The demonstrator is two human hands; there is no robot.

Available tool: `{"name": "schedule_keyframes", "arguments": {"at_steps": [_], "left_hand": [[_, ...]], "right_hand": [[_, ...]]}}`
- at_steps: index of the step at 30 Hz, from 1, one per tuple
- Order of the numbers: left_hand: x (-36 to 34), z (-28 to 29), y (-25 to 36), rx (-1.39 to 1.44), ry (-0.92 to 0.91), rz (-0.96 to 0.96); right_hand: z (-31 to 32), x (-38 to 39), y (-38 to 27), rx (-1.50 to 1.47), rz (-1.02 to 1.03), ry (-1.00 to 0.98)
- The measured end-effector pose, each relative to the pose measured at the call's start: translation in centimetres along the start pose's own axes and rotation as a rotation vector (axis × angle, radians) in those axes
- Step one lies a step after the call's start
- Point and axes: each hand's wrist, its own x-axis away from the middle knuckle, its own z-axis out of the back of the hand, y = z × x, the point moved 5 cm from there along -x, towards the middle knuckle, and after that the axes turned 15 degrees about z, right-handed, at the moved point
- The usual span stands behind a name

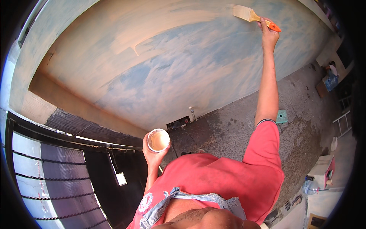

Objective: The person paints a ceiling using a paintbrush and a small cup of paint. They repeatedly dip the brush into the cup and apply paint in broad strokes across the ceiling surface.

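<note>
While the left hand [153, 157] grasps a white-rimmed cup [149, 142] of peach paint [161, 141], mouth upward beside the red shirt [213, 171], the right hand [269, 35], arm extended, grips a flat orange-handled paintbrush [252, 16], bristles at the upper part of the mottled blue-and-peach wall [183, 65].

The right arm [268, 82] was outstretched, right hand [270, 36] clenched between one and two o'clock; left hand [153, 157] curved at seven.
</note>
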Motion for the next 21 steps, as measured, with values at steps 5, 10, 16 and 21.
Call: {"name": "schedule_keyframes", "arguments": {"at_steps": [5,10,16,21], "left_hand": [[0.3,-0.5,0.3,-0.001,0.006,0.006],[0.8,-0.6,-0.4,-0.046,0.051,0.001],[1.5,-1.1,0.5,-0.022,0.058,-0.008],[2.3,-0.1,0.1,-0.025,0.130,-0.008]], "right_hand": [[3.3,-0.9,-0.5,0.176,0.130,0.113],[-1.8,6.5,-5.2,0.020,0.057,0.197],[-17.4,20.1,-10.6,-0.447,-0.189,-0.148],[-27.5,26.5,-13.1,-0.615,-0.278,-0.370]]}}
